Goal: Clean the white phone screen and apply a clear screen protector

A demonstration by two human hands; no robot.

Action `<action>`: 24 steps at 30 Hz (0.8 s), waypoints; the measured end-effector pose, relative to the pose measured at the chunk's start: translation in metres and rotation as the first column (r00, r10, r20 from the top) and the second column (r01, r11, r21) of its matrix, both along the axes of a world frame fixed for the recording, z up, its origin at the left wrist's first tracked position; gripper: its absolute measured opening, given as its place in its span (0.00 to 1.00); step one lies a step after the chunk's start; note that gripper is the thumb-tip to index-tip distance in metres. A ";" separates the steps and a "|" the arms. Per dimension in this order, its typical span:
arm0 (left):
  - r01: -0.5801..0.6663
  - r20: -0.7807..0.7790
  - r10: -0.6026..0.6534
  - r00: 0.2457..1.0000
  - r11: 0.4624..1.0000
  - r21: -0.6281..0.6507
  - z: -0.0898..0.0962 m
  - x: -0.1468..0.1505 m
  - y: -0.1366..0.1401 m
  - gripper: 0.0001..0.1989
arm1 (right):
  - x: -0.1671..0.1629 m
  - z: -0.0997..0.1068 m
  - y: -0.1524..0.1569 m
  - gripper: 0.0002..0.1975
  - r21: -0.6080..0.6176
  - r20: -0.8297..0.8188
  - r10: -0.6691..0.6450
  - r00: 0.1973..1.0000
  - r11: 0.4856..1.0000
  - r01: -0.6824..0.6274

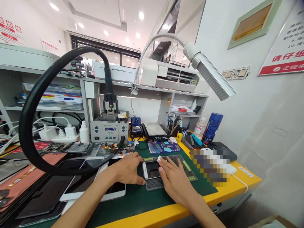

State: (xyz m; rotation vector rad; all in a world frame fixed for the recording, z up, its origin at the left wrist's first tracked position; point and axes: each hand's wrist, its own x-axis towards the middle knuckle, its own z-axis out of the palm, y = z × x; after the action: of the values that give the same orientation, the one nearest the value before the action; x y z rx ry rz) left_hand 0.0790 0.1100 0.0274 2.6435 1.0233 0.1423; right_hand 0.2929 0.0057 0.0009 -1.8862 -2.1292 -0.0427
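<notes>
A white-framed smartphone [152,170] lies face up on a grey perforated mat [154,184], its dark screen partly covered. My right hand [174,179] lies flat across the phone's right part, pressing a small white wipe [159,158] under the fingertips; most of the wipe is hidden. At the mat's left edge is my left hand [129,169], thumb and fingers spread apart beside the phone's end. Whether it touches the phone I cannot tell. Under the left forearm lies a white-framed tablet [114,196].
A rework station [109,129] with a thick black hose [22,126] stands at the back left. A heating plate [155,130], a tool holder [174,128] and a blue spray can [213,126] line the back. Stacked screens [42,190] fill the left. A lamp [213,76] hangs above.
</notes>
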 end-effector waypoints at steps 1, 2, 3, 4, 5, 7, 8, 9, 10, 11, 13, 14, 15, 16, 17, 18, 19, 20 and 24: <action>0.001 0.001 -0.001 1.000 1.000 0.008 0.000 0.000 0.000 0.42 | -0.007 0.001 0.000 0.27 -0.004 -0.002 0.022 1.000 1.000 -0.022; 0.001 0.003 -0.001 1.000 1.000 0.019 0.000 0.000 0.000 0.42 | -0.013 0.002 0.001 0.27 -0.008 -0.005 0.044 0.999 0.999 -0.044; 0.003 0.005 -0.003 1.000 1.000 0.027 0.000 0.000 -0.001 0.41 | -0.020 0.003 0.001 0.26 -0.012 -0.010 0.067 0.998 0.998 -0.067; 0.006 0.006 -0.006 1.000 0.999 0.033 0.000 0.001 -0.001 0.40 | -0.026 0.004 0.002 0.26 -0.016 -0.015 0.091 0.996 0.996 -0.091; 0.011 0.005 -0.011 1.000 0.999 0.037 0.001 0.001 -0.002 0.38 | -0.032 0.005 0.003 0.26 -0.022 -0.020 0.114 0.993 0.993 -0.114; 0.026 0.004 -0.026 1.000 0.999 0.044 0.001 0.001 -0.002 0.35 | -0.041 0.007 0.006 0.26 -0.030 -0.030 0.154 0.988 0.987 -0.155; 0.032 0.004 -0.032 0.999 0.998 0.050 0.001 0.001 -0.002 0.33 | -0.045 0.008 0.008 0.26 -0.033 -0.034 0.170 0.985 0.985 -0.171; 0.036 0.007 -0.037 0.999 0.998 0.059 0.001 0.001 -0.002 0.31 | -0.048 0.009 0.010 0.26 -0.036 -0.037 0.181 0.983 0.983 -0.183; 0.039 0.010 -0.039 0.999 0.997 0.069 0.001 0.001 -0.002 0.29 | -0.049 0.009 0.011 0.26 -0.035 -0.038 0.187 0.982 0.981 -0.189; 0.039 0.012 -0.040 0.999 0.996 0.076 0.000 0.001 -0.002 0.28 | -0.051 0.009 0.012 0.26 -0.034 -0.037 0.189 0.981 0.981 -0.190; 0.036 0.011 -0.037 0.999 0.996 0.081 0.000 0.001 -0.002 0.26 | -0.051 0.008 0.012 0.26 -0.031 -0.033 0.190 0.981 0.981 -0.191; 0.035 0.009 -0.035 0.999 0.996 0.078 0.000 0.001 -0.002 0.26 | -0.051 0.008 0.011 0.26 -0.031 -0.033 0.191 0.981 0.981 -0.192; 0.033 0.008 -0.034 0.999 0.997 0.072 0.001 0.001 -0.003 0.27 | -0.050 0.007 0.009 0.26 -0.031 -0.035 0.191 0.981 0.981 -0.192; 0.033 0.008 -0.034 0.999 0.997 0.065 0.001 0.001 -0.003 0.27 | -0.049 0.006 0.007 0.26 -0.033 -0.039 0.192 0.981 0.981 -0.194; 0.034 0.009 -0.034 0.999 0.998 0.059 0.002 0.001 -0.003 0.28 | -0.049 0.005 0.004 0.26 -0.036 -0.045 0.193 0.980 0.980 -0.195; 0.035 0.010 -0.036 0.999 0.998 0.053 0.002 0.001 -0.003 0.30 | -0.049 0.005 0.000 0.26 -0.039 -0.051 0.192 0.980 0.980 -0.194; 0.034 0.010 -0.035 0.999 0.998 0.050 0.002 0.001 -0.002 0.32 | -0.048 0.004 -0.004 0.26 -0.041 -0.057 0.188 0.980 0.981 -0.191; 0.033 0.011 -0.033 0.999 0.998 0.048 0.002 0.001 -0.002 0.33 | -0.048 0.003 -0.008 0.26 -0.045 -0.062 0.183 0.981 0.981 -0.186; 0.022 0.024 -0.023 0.999 0.999 0.034 0.000 0.000 0.000 0.37 | -0.050 0.001 -0.023 0.25 -0.076 -0.089 0.179 0.980 0.980 -0.186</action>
State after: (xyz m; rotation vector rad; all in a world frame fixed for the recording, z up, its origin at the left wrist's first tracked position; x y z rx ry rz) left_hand 0.0795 0.1096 0.0271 2.6759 0.9917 0.1874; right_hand 0.2432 -0.0169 0.0024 -1.6963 -2.2699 0.1626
